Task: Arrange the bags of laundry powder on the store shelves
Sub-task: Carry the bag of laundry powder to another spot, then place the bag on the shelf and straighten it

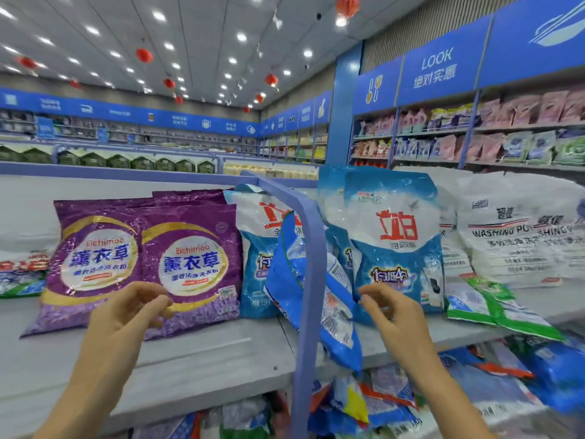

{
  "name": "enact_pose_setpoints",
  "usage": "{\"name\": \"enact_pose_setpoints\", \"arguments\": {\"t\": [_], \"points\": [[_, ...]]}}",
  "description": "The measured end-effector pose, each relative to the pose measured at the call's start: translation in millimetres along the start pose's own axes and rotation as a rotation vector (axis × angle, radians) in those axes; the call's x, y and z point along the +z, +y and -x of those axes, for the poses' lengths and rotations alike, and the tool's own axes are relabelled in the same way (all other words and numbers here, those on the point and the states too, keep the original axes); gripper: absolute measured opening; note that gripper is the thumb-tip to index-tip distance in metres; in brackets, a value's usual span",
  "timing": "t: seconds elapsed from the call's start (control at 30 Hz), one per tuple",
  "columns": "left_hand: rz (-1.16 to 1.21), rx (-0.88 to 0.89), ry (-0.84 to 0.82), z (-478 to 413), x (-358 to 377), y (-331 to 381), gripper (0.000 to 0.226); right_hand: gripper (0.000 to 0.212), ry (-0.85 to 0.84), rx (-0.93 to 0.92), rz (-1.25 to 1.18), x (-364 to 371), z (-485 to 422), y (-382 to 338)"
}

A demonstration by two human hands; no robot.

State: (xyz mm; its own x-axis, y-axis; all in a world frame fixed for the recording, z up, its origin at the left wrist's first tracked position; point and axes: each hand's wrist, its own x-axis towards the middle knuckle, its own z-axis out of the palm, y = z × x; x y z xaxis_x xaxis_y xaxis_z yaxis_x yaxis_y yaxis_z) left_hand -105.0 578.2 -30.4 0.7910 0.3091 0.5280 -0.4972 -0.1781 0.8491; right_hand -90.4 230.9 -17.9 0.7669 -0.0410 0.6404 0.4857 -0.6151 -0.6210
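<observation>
Fingers (152, 304) of the left hand (126, 315) are bent softly and hold nothing. The arm comes up from the bottom edge, and the hand floats in the air above the grey shelf (205, 353). Just past those fingertips stand two shiny purple plastic bags of laundry powder (190, 267), side by side and leaning back. A third purple bag peeks out behind them, mostly hidden.

The right hand (395, 315) is up in the same way, with its fingers loosely curled and holding nothing. Its fingertips are at the bottom edge of a tall blue and white plastic bag of laundry powder (395, 236), which stands upright. I cannot tell if they touch it. To the left of these fingers a crumpled blue bag (285, 280) leans tilted against a curved blue shelf rail (313, 248), and the rail hides part of it. To the right of the fingers a green and white bag (497, 308) lies flat. Behind it white bags (512, 236) stand in a row, cut off by the edge. Bags on the lower shelf, under both wrists, are blurred and hard to make out
</observation>
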Motion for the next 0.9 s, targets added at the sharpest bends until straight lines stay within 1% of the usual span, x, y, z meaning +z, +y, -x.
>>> {"name": "enact_pose_setpoints", "arguments": {"t": [0.1,0.17,0.23,0.3,0.37,0.4,0.47,0.5,0.57,0.63,0.7,0.77,0.8,0.87,0.9], "points": [[-0.029,-0.001,0.024,18,22,3,0.029,0.021,-0.145,-0.075,0.044,15,-14,10],[-0.035,-0.004,0.056,28,37,8,0.029,0.037,-0.238,-0.142,0.053,30,-25,12],[-0.045,-0.014,0.073,35,47,14,0.024,0.049,-0.288,-0.2,0.055,45,-32,8],[-0.061,-0.024,0.072,40,54,19,0.017,0.056,-0.264,-0.235,0.105,57,-35,6],[-0.076,-0.026,0.075,42,59,22,0.014,0.058,-0.242,-0.243,0.206,67,-36,8],[-0.084,-0.024,0.078,43,62,24,0.013,0.056,-0.233,-0.244,0.264,70,-36,9],[-0.093,-0.026,0.082,44,67,28,0.011,0.044,-0.181,-0.252,0.366,74,-38,9],[-0.096,-0.028,0.081,45,70,29,0.01,0.039,-0.141,-0.247,0.395,74,-39,8],[-0.097,-0.035,0.076,47,77,32,0.011,0.037,-0.051,-0.188,0.384,69,-40,8],[-0.096,-0.042,0.07,49,82,35,0.011,0.037,0.032,-0.116,0.317,61,-41,14],[-0.088,-0.044,0.061,53,87,39,0.011,0.03,0.11,-0.031,0.162,50,-44,23],[-0.083,-0.041,0.051,57,90,42,0.01,0.018,0.137,0.125,-0.112,36,-50,26],[-0.086,-0.04,0.043,59,91,44,0.009,0.017,0.142,0.186,-0.264,27,-54,25],[-0.084,-0.045,0.026,63,94,47,0.007,0.016,0.16,0.234,-0.5,7,-57,24],[-0.082,-0.044,0.018,64,96,48,0.007,0.016,0.157,0.237,-0.569,-5,-56,22]]}}
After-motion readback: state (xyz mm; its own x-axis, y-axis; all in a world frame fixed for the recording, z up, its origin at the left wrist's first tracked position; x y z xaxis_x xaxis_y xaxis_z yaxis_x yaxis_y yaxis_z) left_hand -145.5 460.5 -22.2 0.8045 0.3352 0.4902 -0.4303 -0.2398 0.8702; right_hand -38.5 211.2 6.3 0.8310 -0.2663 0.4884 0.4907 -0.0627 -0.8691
